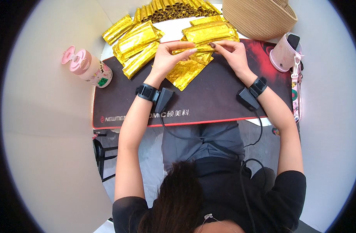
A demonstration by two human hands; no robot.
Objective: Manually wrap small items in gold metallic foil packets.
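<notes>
Between my two hands is a narrow folded strip of gold foil paper [203, 49], held level over the mat. My left hand [166, 58] pinches its left end with thumb and fingers. At the other end my right hand [234, 57] grips it the same way. Just below the strip, a flat gold foil sheet [184, 75] lies on the dark mat with one corner toward me. A stack of gold foil sheets [211, 33] sits right behind my hands. Left of my left hand, more folded gold foil pieces [137, 40] lie overlapping.
Many rolled gold foil tubes [166, 9] are piled at the back. A woven basket [259, 19] stands back right, near a pink holder [282, 54] with a dark device in it. A pink bottle [89, 68] with its lid flipped up stands left. Cables hang from both wristbands.
</notes>
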